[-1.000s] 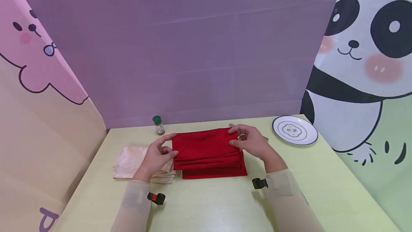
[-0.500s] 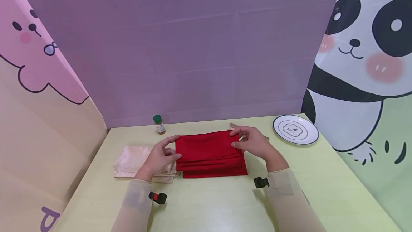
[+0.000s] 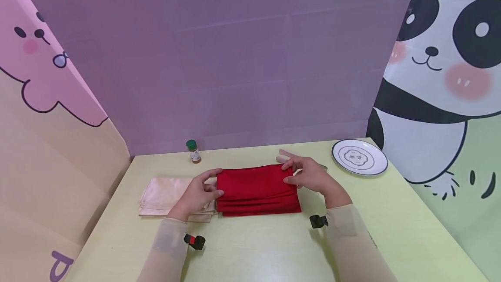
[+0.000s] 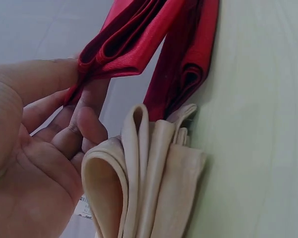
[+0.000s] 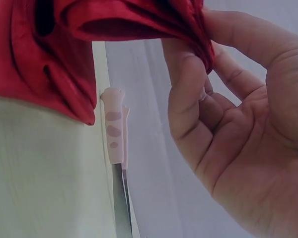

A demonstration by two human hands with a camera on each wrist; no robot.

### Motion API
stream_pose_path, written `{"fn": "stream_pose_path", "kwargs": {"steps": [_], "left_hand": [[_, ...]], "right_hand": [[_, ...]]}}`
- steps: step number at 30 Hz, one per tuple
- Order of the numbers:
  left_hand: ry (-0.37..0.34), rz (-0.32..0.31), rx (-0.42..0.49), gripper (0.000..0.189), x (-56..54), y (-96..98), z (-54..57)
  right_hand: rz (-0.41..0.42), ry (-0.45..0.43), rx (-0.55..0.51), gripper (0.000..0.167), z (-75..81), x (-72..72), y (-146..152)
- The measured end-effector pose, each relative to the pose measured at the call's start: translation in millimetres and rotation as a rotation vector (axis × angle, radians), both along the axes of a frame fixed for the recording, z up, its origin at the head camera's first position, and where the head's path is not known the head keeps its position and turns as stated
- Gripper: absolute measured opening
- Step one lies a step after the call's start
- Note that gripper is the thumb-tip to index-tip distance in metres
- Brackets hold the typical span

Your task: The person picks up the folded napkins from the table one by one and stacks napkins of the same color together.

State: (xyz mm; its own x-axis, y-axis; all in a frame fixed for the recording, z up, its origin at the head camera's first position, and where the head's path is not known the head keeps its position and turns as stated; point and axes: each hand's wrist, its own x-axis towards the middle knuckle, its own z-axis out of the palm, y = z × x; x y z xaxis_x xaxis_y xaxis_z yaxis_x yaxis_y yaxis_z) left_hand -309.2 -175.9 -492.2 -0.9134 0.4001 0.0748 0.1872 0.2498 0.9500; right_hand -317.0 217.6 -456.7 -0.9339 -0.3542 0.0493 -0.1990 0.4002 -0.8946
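A folded red cloth is stretched between my two hands, close over a second folded red cloth on the table. My left hand pinches its left edge between thumb and fingers. The right edge is pinched by my right hand in the same way. Loose folds of the held cloth show end-on in the left wrist view, and the lower red cloth lies apart beneath it. Beside my left hand, a stack of folded beige cloths lies partly hidden behind that hand and wrist.
A small green-capped jar stands at the back left. A white plate with a dark rim lies at the back right. Behind my right hand lie knife-like utensils with pink spotted handles and metal blades. The wall backs the table.
Both hands have lowered the held red cloth toward the lower one and shifted it slightly right, so it now covers more of it. The pink handles behind show more.
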Motion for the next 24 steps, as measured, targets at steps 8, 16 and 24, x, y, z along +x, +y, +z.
{"fn": "stream_pose_path", "kwargs": {"steps": [8,16,24], "left_hand": [[-0.027,0.027,-0.046,0.071,2.2,9.1,0.4],[-0.009,0.068,-0.114,0.070,3.6,14.0,-3.7],[0.020,0.094,-0.216,0.071,3.4,19.0,-7.1]], "right_hand": [[-0.046,-0.007,0.073,0.027,-5.8,-2.8,5.5],[-0.057,0.001,0.163,0.029,-11.2,-4.7,3.0],[-0.059,-0.001,0.210,0.030,-16.6,-5.4,0.3]]}}
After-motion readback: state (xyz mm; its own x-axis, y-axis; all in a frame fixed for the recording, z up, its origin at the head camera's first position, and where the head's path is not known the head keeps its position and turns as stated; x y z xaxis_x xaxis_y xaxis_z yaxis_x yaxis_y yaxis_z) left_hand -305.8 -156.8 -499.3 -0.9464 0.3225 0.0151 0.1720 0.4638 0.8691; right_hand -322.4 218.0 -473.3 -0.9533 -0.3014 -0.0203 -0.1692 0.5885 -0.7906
